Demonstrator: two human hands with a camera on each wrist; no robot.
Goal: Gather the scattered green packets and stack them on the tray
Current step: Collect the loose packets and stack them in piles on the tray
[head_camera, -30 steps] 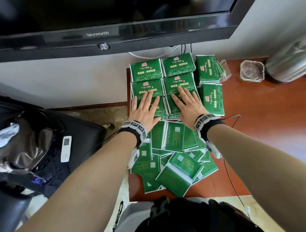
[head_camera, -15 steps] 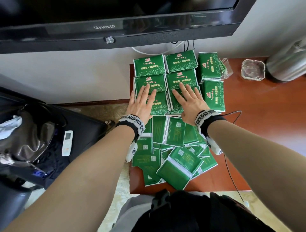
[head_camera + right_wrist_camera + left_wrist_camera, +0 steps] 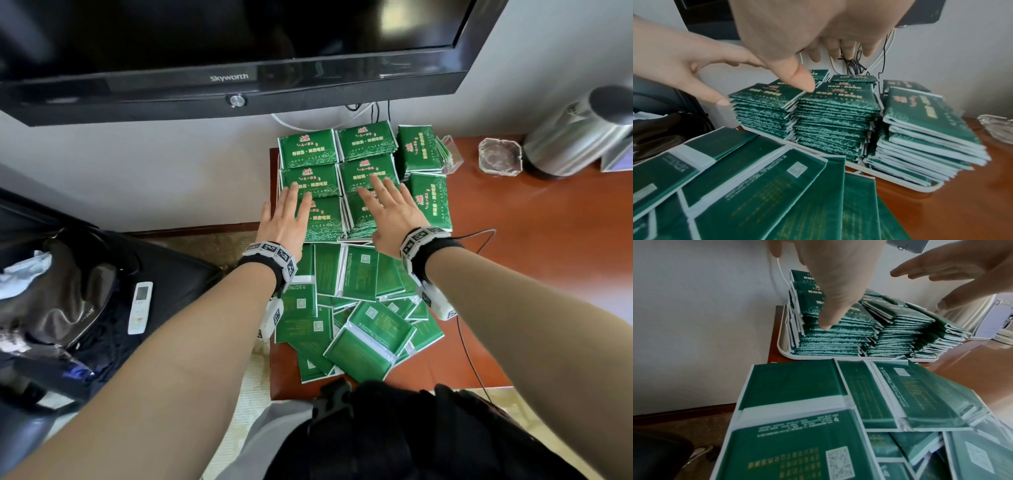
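Left hand (image 3: 284, 219): fingers straight, flat over the near-left stack, gripping nothing. Stacked packets (image 3: 337, 178) fill the white tray (image 3: 783, 344) at the back of the desk in several tall piles, roughly two-thirds done by my guess. Right hand (image 3: 390, 212): also spread flat above the next pile, holding nothing. Left to do: the loose packets (image 3: 346, 308) heaped face-down on the desk, just in front of the tray.

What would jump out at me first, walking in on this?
The tall stacks of green packets filling a white tray against the wall, with both open hands, left hand and right hand, spread over them. Nearer the person, a loose heap of packets covers the table's edge.
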